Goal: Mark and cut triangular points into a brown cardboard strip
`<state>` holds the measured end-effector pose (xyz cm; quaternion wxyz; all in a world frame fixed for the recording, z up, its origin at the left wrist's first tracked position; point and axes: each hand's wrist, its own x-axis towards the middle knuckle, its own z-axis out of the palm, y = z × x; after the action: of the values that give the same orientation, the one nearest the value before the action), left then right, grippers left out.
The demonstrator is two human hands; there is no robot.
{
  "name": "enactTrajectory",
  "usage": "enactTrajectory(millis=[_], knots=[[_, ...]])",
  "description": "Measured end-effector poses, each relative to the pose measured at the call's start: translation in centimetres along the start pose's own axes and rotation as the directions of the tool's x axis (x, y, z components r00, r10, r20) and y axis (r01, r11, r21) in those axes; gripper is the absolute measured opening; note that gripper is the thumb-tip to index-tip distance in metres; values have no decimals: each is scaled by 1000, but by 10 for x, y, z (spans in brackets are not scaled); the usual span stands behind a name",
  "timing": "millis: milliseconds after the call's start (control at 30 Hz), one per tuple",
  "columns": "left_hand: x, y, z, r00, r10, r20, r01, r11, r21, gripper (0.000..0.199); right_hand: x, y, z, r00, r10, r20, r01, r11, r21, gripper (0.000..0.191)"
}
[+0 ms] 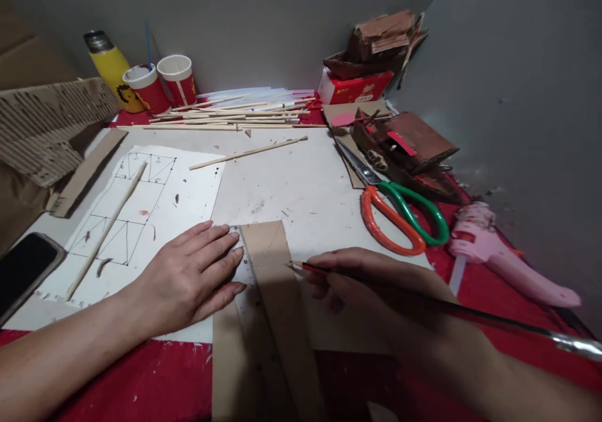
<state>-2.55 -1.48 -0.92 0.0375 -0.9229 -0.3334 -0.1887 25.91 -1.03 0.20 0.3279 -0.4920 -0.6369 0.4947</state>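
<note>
A strip of brown cardboard [276,265] runs from the middle of the table toward me, with a clear ruler [248,284] lying along it. My left hand [188,271] rests flat, fingers stretched out, its fingertips pressing on the ruler and the cardboard. Pinched in my right hand [357,278] is a black and red pencil [423,301], its tip at the right edge of the cardboard. To the left, a white sheet with a line drawing [192,190] lies under a thin wooden stick [113,221].
Scissors [392,215] and a pink glue gun [508,259] lie at the right. Several thin sticks [226,118] are piled at the back, near two paper cups [177,77] and a yellow bottle [113,71]. A phone [28,271] lies far left. Brown cardboard models [409,140] stand back right.
</note>
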Motion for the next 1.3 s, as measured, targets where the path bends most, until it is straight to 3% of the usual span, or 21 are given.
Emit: enactTrajectory(millis=[133,400,700,1033,1300], knots=[[0,0,2,1000,-7,-11,7,1000,3,34,3,5,4,999,-29,33,27,997,75,15],[-1,2,4,999,-18,-47,19,1000,22,31,2,2,10,995,-14,101,13,1000,11,14],[-1,3,6,997,-65,-32,63,997,-50,27,1,8,21,975,-158,158,176,979,-102,25],[-2,3,12,995,-83,-49,81,995,-54,26,3,5,20,989,-78,124,104,969,-223,18],[-3,2,14,996,-80,-36,78,996,-53,30,6,7,18,973,-101,209,147,965,-218,26]])
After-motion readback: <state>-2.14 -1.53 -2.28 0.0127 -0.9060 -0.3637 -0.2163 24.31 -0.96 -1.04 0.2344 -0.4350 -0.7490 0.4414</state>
